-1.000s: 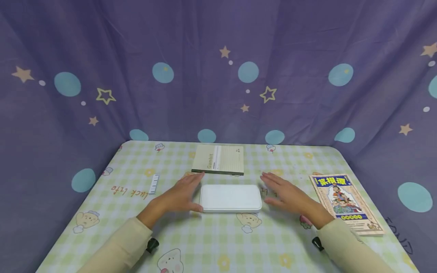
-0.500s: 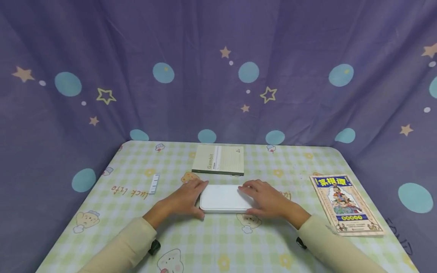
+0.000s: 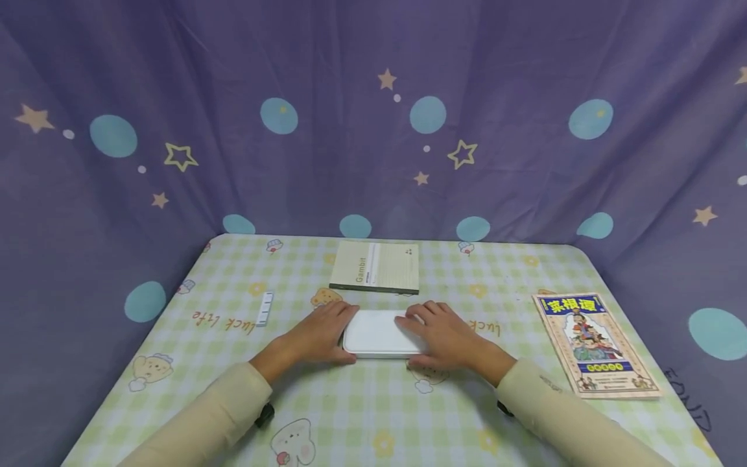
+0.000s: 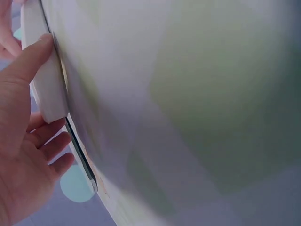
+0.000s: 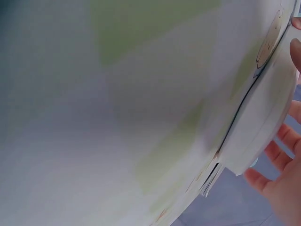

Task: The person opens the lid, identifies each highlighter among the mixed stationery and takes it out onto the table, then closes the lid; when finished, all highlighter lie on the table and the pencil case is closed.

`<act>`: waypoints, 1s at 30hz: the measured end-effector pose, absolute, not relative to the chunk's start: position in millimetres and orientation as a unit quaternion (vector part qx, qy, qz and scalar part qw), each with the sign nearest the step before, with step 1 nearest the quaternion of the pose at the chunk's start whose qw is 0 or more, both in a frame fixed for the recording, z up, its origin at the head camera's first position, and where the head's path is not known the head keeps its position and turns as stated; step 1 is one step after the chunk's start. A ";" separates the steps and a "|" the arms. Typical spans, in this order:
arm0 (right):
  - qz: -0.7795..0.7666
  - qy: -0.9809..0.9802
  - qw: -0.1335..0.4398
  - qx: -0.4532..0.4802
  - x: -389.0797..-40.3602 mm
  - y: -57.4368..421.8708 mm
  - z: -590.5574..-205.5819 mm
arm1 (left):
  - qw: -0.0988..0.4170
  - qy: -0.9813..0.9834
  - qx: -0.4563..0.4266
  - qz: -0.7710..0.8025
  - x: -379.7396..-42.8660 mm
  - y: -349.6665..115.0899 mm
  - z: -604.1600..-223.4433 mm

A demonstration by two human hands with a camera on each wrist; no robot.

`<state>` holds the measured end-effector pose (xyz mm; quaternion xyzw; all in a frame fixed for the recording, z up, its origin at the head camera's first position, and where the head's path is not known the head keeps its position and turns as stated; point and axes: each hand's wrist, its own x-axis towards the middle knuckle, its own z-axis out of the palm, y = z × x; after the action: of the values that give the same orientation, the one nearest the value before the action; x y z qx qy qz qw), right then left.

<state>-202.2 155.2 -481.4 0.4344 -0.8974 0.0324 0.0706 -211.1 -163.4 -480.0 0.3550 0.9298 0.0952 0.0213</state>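
Observation:
A flat white rectangular box with rounded corners lies on the checked tablecloth between both hands. At its left end my left hand grips it, thumb at the front side and fingers toward the back corner. My right hand holds the right part, fingers bent over the top and thumb by the front edge, hiding that end. In the left wrist view, the left thumb presses the box's side wall. The right wrist view has the right hand's fingers along the box's far edge.
Behind the box lies a beige "Gambit" notebook. A small white and blue strip is to the left, and an illustrated book lies at the right. A purple curtain surrounds the table's back and sides.
My right hand has moved left from beside the box onto its right part. My left hand has closed in on the left end. The head view has tilted slightly down.

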 end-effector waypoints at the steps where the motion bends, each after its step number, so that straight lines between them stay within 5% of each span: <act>1: 0.027 -0.898 0.069 0.434 -202.7 154.3 -481.4 | 0.017 0.929 0.356 0.096 -211.1 -163.0 -480.1; 19: -0.042 -0.892 0.143 0.427 -204.2 135.0 -483.2 | 0.022 0.922 0.374 0.093 -214.2 -156.5 -477.3; 30: -0.040 -0.846 0.239 0.475 -207.8 135.7 -487.3 | 0.001 0.923 0.379 0.071 -214.2 -156.5 -477.2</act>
<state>-207.8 135.7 -487.3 0.4751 -0.8459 -0.0401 0.2389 -214.2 -156.5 -477.2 0.3786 0.9228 0.0713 0.0007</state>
